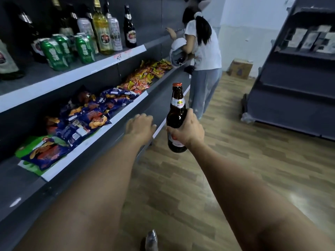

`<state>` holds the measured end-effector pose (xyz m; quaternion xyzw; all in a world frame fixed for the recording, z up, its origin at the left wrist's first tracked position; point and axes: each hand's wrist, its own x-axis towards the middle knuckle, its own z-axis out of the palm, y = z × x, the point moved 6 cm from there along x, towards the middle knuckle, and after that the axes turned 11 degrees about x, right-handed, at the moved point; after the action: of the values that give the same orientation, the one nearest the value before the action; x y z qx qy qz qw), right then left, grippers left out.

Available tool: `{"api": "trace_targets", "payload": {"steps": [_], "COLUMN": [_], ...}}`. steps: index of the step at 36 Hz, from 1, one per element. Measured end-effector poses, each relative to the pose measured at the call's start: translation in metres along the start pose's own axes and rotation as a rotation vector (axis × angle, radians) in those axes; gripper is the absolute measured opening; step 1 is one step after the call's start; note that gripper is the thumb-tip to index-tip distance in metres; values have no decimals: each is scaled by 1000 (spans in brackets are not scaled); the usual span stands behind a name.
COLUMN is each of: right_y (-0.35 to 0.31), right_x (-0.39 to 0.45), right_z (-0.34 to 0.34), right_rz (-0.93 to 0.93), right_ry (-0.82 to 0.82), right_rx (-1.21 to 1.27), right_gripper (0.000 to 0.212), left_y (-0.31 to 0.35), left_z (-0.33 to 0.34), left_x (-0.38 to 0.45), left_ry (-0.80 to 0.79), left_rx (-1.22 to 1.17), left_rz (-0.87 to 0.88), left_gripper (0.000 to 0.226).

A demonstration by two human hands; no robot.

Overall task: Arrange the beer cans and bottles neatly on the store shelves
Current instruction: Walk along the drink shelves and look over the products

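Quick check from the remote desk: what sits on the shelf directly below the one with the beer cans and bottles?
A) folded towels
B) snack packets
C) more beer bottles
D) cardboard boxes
B: blue and orange snack packets lie along the shelf right under the beer shelf with its green cans and bottles.

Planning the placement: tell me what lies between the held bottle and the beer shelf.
Head view: between the brown bottle and the beer shelf lies the snack shelf with its packets.
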<state>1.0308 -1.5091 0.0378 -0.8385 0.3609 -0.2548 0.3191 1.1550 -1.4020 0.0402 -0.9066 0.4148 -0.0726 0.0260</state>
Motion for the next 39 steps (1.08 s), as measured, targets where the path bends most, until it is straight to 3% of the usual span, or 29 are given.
{"api": "trace_targets", "payload": {"steps": [18, 27, 39], "right_y": [-44, -42, -73], "right_x": [252, 370, 527], "right_z": [67, 102, 122], "right_rz": [-48, -118, -356], "right_ry": [31, -17, -144], "right_rx": [29, 60, 219], "right_gripper": [68, 74, 78], "left_y": [-76, -96, -107], "left_z": [14, 29, 1], "left_x": [244, 337, 451], "left_ry": [43, 31, 74], "left_rx": [19, 24, 77], "left_rz": [-22, -156, -392], "left_gripper": [36, 36, 35]}}
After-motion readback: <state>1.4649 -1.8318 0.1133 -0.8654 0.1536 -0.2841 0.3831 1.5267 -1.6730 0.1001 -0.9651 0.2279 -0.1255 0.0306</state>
